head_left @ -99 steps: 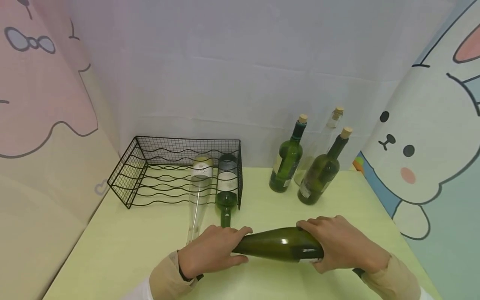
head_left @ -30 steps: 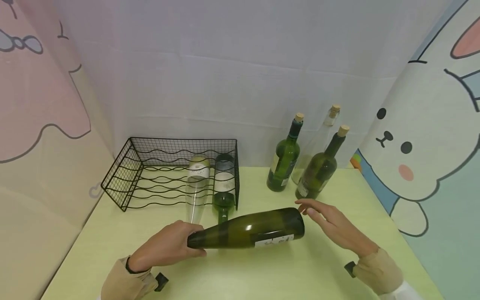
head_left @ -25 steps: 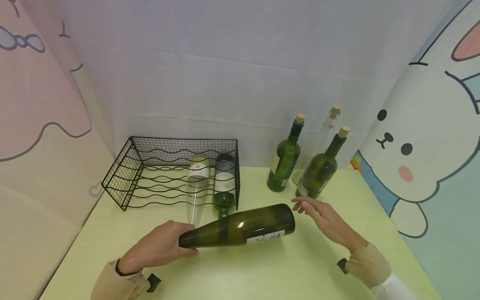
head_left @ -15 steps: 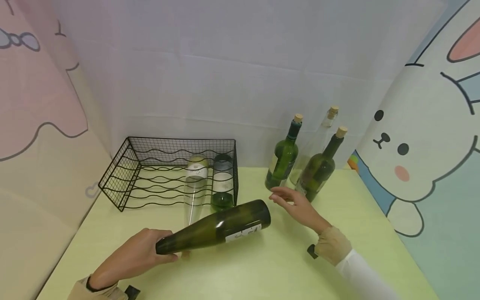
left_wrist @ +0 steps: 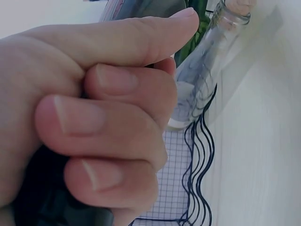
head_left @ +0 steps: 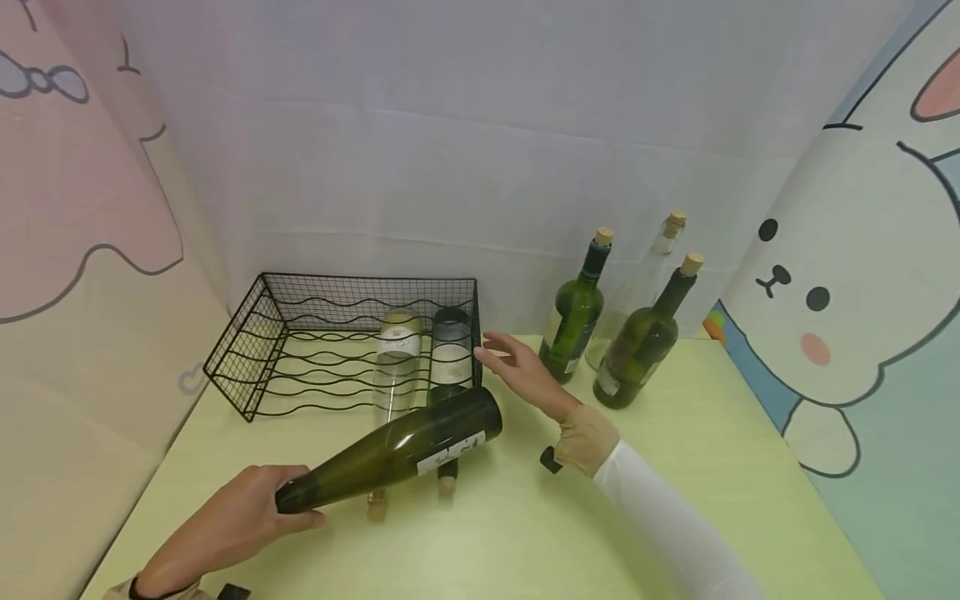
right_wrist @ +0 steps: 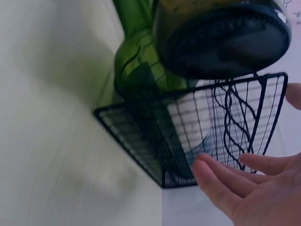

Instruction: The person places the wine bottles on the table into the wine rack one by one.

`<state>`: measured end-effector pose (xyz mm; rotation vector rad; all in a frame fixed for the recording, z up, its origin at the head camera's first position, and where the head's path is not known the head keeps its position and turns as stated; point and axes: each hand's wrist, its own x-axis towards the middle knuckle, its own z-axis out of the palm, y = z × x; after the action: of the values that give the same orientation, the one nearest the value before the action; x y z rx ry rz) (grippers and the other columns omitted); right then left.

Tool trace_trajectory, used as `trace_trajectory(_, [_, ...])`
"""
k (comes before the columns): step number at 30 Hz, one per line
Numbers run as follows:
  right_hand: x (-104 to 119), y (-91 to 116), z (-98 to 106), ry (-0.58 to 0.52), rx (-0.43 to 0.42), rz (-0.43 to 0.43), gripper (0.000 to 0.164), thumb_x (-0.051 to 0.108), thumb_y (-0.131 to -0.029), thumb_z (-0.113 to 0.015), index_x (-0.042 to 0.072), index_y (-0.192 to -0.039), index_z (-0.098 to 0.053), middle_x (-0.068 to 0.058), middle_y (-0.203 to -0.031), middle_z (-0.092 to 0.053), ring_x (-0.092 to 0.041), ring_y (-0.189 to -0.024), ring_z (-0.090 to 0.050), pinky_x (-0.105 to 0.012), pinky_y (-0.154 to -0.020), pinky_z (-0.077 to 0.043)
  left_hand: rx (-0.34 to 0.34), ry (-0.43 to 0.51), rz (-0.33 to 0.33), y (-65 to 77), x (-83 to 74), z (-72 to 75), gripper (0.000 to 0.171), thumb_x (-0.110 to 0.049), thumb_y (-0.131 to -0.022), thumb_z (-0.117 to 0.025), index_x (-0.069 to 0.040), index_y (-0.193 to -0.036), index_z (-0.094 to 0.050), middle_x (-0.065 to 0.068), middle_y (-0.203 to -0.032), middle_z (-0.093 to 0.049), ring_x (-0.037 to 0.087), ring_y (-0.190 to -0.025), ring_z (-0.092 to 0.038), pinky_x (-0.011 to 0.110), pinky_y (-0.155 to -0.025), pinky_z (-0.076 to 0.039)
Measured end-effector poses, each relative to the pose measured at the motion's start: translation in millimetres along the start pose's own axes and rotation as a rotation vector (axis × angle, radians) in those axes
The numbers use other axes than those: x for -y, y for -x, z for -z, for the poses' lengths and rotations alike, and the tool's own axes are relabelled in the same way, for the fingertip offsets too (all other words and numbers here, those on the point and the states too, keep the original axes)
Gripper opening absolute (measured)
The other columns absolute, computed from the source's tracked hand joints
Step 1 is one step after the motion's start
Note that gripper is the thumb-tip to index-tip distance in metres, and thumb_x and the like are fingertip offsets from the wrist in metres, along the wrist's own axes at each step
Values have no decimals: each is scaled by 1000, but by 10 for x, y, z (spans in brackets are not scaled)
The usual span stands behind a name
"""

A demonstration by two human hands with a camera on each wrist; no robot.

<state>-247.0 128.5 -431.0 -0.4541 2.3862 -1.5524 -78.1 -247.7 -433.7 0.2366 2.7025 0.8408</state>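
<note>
Left hand [head_left: 228, 515] curls round neck of dark-green tapered glass bottle [head_left: 390, 456], base left free toward right hand [head_left: 527, 379]. Right hand holds nothing, fingers loosely extended beside black wire-mesh rack [head_left: 337, 290], perhaps for steadying; contact unclear. Rack's wavy wires likely stop clear glass bottle [head_left: 396, 379] rolling.

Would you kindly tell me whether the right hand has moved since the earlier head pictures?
Yes. Judged against the wire rack, the right hand has moved left, and is now close by its right end.
</note>
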Motion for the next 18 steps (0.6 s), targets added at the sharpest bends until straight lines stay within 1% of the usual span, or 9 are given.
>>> trace_trajectory(1, [24,-26,-21,-11,3,-9,66,55,-97,-53,21,-151,-35,-10,-148,-44,-29,-125,-53,-48,-101,-44,-4,-3,-3,6,11,6,83,-60,-72,-78,1,-126,-62,14,-122,-65,34,-109,-62,50,-85,-52])
trace_trajectory(3, [55,-65,-54,-28,8,-29,69,54,-97,-54,19,-152,-33,-12,-149,-43,-29,-126,-53,-45,-101,-45,-15,-7,-11,25,34,15,82,-60,-72,-77,2,-125,-62,15,-123,-65,38,-114,-60,52,-87,-51])
trace_trajectory(4, [61,-79,-66,-41,10,-30,69,52,-97,-55,17,-153,-32,-15,-149,-42,-31,-127,-52,-45,-101,-45,-15,-6,-9,34,46,19,82,-60,-72,-77,1,-125,-63,13,-121,-66,35,-111,-61,50,-86,-51])
trace_trajectory(7, [60,-82,-77,-73,11,-43,70,48,-98,-55,14,-153,-31,-17,-150,-40,-32,-129,-50,-45,-102,-45,-17,-16,-3,72,86,37,83,-61,-73,-76,2,-125,-62,14,-122,-65,36,-113,-60,51,-86,-51])
trace_trajectory(10, [56,-80,-84,-103,23,-36,71,49,-98,-55,14,-154,-31,-17,-152,-38,-32,-131,-48,-47,-103,-43,-17,-35,21,126,142,59,85,-61,-73,-76,4,-127,-60,17,-124,-64,39,-115,-59,53,-87,-50])
trace_trajectory(11, [54,-80,-86,-109,28,-35,71,50,-97,-55,14,-154,-30,-16,-152,-37,-32,-131,-48,-48,-104,-43,-25,-48,21,149,163,64,87,-61,-74,-75,5,-127,-60,19,-126,-62,43,-118,-56,56,-88,-49])
trace_trajectory(14, [38,-83,-88,-121,35,-22,72,51,-98,-54,13,-154,-29,-17,-153,-36,-33,-133,-45,-51,-105,-40,-44,-77,21,210,226,72,87,-61,-75,-75,6,-127,-59,20,-124,-63,44,-118,-55,57,-88,-48])
trace_trajectory(16, [32,-82,-83,-123,39,-22,72,50,-98,-54,14,-154,-28,-16,-154,-35,-32,-134,-44,-51,-106,-39,-59,-94,19,248,267,79,86,-61,-75,-75,7,-127,-59,20,-123,-63,44,-117,-56,58,-88,-48])
trace_trajectory(18, [36,-80,-74,-108,37,-17,70,48,-99,-53,14,-154,-28,-16,-153,-35,-32,-134,-45,-51,-106,-40,-55,-106,37,272,305,98,86,-61,-76,-74,6,-128,-58,20,-121,-64,38,-109,-60,57,-86,-49])
